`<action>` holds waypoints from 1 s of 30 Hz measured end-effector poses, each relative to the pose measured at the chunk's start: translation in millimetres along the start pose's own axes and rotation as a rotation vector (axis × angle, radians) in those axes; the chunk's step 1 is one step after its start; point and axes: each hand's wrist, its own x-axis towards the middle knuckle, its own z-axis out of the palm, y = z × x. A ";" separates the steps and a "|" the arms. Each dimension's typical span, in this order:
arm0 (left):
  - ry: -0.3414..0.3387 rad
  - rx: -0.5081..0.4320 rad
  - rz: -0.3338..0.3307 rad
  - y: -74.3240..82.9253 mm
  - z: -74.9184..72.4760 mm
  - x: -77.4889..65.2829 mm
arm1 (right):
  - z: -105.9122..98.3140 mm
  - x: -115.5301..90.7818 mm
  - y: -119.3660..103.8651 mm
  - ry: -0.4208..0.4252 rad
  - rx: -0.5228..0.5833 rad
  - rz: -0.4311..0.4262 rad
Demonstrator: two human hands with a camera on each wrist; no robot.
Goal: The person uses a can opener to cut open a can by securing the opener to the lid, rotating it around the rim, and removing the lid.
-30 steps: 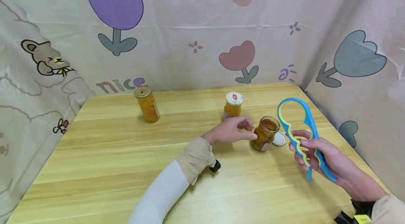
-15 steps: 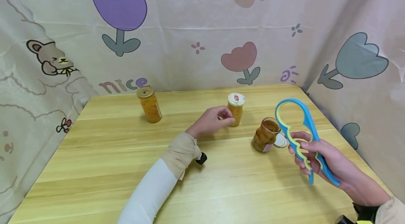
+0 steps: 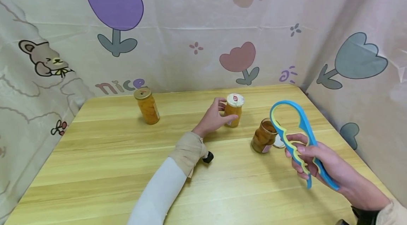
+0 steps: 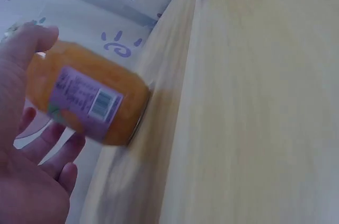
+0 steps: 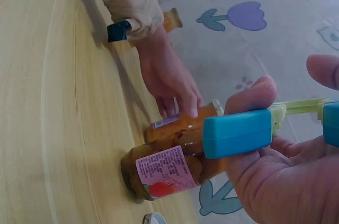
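Observation:
My left hand [image 3: 210,120] reaches around a lidded glass jar of orange fruit [image 3: 233,111], its thumb in front and its fingers on the far side. In the left wrist view this jar [image 4: 85,89], with a purple barcode label, lies between spread thumb and loosely bent fingers. My right hand [image 3: 334,165] holds a blue and yellow jar opener [image 3: 306,122] up off the table, fingers wrapped on its handles. Left of the opener, a lidless jar of darker fruit [image 3: 262,138] stands upright; its pink label [image 5: 165,171] faces the right wrist camera.
A loose white lid [image 3: 279,142] lies beside the lidless jar, partly covered by it and the opener. Toward the back left stands another jar of orange fruit [image 3: 148,109] with a gold lid. A printed cloth [image 3: 178,59] hangs behind the wooden table [image 3: 105,168].
My left hand has left the lidless jar's side and moved back and left to the white-lidded jar, its thumb and fingers spreading around it. The right hand keeps holding the opener, shifted slightly left.

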 end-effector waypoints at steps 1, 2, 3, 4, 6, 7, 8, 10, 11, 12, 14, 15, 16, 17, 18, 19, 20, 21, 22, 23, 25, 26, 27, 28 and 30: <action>0.003 -0.006 0.003 0.0 2.3 1.5 | 0.2 0.1 0.6 -0.001 -0.004 0.000; 0.006 -0.012 0.009 0.2 4.8 2.9 | 0.4 0.2 1.1 -0.001 -0.008 -0.002; 0.009 -0.018 0.013 0.4 7.3 4.3 | 0.6 0.1 1.6 -0.001 -0.014 -0.005; 0.013 -0.030 0.017 0.3 9.8 6.0 | 0.9 0.1 2.0 -0.001 -0.017 -0.006; 0.028 -0.043 0.017 0.4 14.7 9.0 | 1.2 0.2 2.9 -0.005 -0.022 -0.010; 0.040 -0.050 0.017 0.4 17.2 10.5 | 1.3 0.2 3.4 -0.005 -0.026 -0.010; 0.054 -0.056 0.016 0.4 19.5 12.1 | 1.3 0.4 4.0 -0.013 -0.028 -0.015; 0.082 -0.071 0.017 0.1 23.8 15.0 | 1.6 0.6 4.6 -0.009 -0.037 -0.010; 0.096 -0.073 0.017 -0.2 25.7 16.4 | 1.5 0.6 5.0 -0.009 -0.040 -0.011; 0.105 -0.081 0.018 -0.4 27.6 17.5 | 1.4 0.5 5.3 -0.009 -0.041 -0.010; 0.118 -0.096 0.015 -0.3 30.7 19.1 | 1.3 0.0 5.7 0.000 -0.053 -0.009; 0.121 -0.103 0.012 -0.5 32.1 19.7 | 1.3 -0.5 5.7 0.009 -0.058 -0.006; 0.122 -0.106 0.011 -0.4 33.1 20.1 | 1.2 -0.8 5.9 0.009 -0.058 -0.008; 0.123 -0.108 0.007 -0.4 33.9 20.3 | 1.3 -1.1 5.9 0.014 -0.062 -0.007; 0.123 -0.112 0.003 0.3 34.5 20.2 | 1.4 -1.3 5.8 0.017 -0.068 -0.007; 0.124 -0.113 0.001 0.6 35.0 20.4 | 1.5 -1.5 5.9 0.018 -0.075 -0.009; 0.124 -0.115 0.002 0.7 35.5 20.8 | 1.5 -1.7 5.9 0.019 -0.082 -0.012; 0.122 -0.116 0.000 1.0 35.7 20.9 | 1.4 -1.8 5.9 0.018 -0.085 -0.013; 0.120 -0.117 0.000 1.7 36.0 20.9 | 1.3 -1.9 5.9 0.018 -0.093 -0.016; 0.117 -0.120 0.000 2.0 36.4 21.1 | 1.1 -2.0 5.9 0.022 -0.107 -0.018; 0.112 -0.124 -0.003 3.1 36.3 20.5 | 1.2 -2.0 5.9 0.034 -0.142 -0.020; 0.109 -0.125 -0.004 3.6 35.9 19.8 | 1.5 -1.8 5.9 0.042 -0.163 -0.020; 0.106 -0.127 -0.007 4.1 35.5 19.1 | 1.9 -1.6 5.9 0.049 -0.183 -0.020; 0.103 -0.128 -0.009 4.6 35.2 18.4 | 2.2 -1.5 6.0 0.052 -0.206 -0.023; 0.094 -0.128 -0.018 5.2 34.6 17.0 | 2.9 -1.2 6.2 0.056 -0.244 -0.027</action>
